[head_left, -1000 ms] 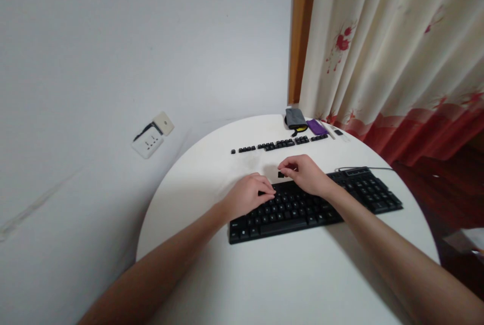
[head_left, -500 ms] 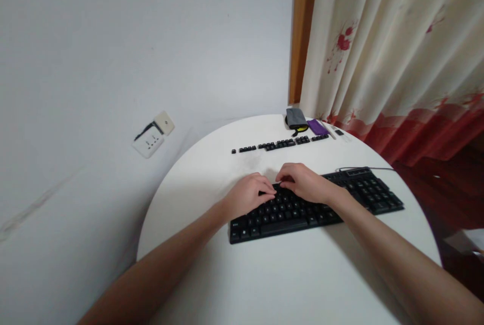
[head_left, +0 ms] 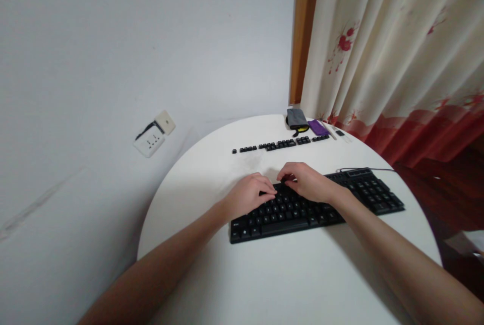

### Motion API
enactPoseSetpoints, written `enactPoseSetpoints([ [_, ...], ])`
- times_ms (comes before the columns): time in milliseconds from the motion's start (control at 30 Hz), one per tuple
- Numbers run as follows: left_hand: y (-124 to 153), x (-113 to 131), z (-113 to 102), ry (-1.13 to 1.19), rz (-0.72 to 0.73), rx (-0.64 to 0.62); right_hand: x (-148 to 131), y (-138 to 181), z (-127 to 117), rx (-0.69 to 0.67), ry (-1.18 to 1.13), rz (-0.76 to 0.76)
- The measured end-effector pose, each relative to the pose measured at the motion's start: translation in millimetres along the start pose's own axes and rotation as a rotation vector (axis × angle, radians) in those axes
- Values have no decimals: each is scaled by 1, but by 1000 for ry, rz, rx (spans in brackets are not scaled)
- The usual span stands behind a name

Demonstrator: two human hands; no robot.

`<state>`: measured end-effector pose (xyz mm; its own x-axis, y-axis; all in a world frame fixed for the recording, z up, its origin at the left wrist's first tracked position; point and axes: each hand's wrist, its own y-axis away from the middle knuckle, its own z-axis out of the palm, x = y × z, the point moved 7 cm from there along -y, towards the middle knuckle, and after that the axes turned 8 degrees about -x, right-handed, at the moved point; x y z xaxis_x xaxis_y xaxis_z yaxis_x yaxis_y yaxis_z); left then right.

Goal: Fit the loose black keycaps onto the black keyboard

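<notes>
A black keyboard [head_left: 363, 196] lies across the round white table [head_left: 287, 274]. My left hand [head_left: 245, 198] rests on its upper left part, fingers curled down onto the keys and bracing it. My right hand [head_left: 308, 182] is just to the right, fingers bunched in a pinch and pressed down at the keyboard's top row. The small black keycap it held earlier is hidden under the fingertips. The two hands almost touch.
A row of loose black keycaps [head_left: 280, 144] lies across the far side of the table. Behind it are a grey pouch [head_left: 296, 118], a purple item [head_left: 316, 127] and small bits. A wall socket [head_left: 153, 137] is at left, a flowered curtain [head_left: 393, 58] at right.
My right hand, which held a small black keycap just above the keyboard's far edge, has come down onto the top row. My left hand has stayed put.
</notes>
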<state>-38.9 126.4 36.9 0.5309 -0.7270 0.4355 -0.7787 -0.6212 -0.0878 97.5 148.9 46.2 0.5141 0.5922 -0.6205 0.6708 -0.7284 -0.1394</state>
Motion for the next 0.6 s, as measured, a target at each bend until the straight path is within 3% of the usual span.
enactPoseSetpoints([
  [133,0,0,0,-5,2,-4,1,1,1,-18,-25,21],
  [333,0,1,1,-6,4,-7,-2,0,14,-156,-119,19],
  [600,0,0,1,-3,3,-11,-8,0,15,-162,-7,36],
])
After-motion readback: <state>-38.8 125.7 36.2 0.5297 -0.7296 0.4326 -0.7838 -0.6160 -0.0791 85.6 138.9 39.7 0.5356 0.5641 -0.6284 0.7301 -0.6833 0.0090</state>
